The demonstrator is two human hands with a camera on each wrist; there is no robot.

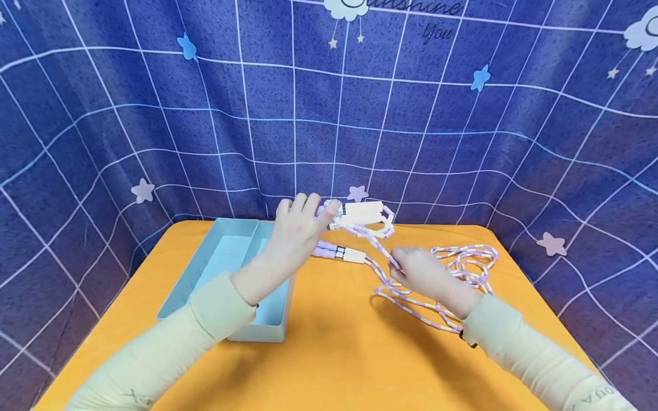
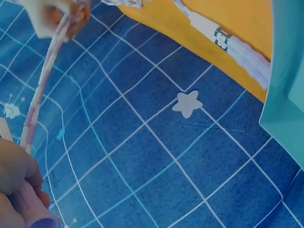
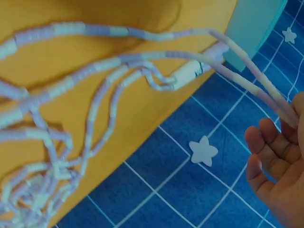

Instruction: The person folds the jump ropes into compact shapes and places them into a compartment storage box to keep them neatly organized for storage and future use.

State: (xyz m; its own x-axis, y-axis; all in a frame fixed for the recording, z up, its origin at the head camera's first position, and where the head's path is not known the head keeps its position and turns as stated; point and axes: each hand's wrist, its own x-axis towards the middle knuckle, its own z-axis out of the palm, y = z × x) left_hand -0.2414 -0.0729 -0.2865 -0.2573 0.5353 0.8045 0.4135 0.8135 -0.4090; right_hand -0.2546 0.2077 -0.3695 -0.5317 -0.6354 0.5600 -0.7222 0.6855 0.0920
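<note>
My left hand [image 1: 298, 228] grips the purple-and-white handle of a beaded jump rope, raised over the back of the table; its pale end [image 1: 362, 213] sticks out to the right. In the left wrist view the fingers curl round the purple handle [image 2: 31, 206]. My right hand [image 1: 424, 274] pinches two beaded strands [image 3: 266, 90] of the rope, which run up toward the left hand. Another jump rope handle [image 1: 352, 254], with a dark printed band, lies on the table between the hands. Loose beaded rope [image 1: 475, 265] lies tangled around and beyond the right hand.
A light blue divided tray [image 1: 284, 331] stands left on the orange-covered table [image 1: 334, 354], partly behind my left forearm. A blue grid-patterned curtain [image 1: 319, 137] with stars hangs behind the table and along both sides.
</note>
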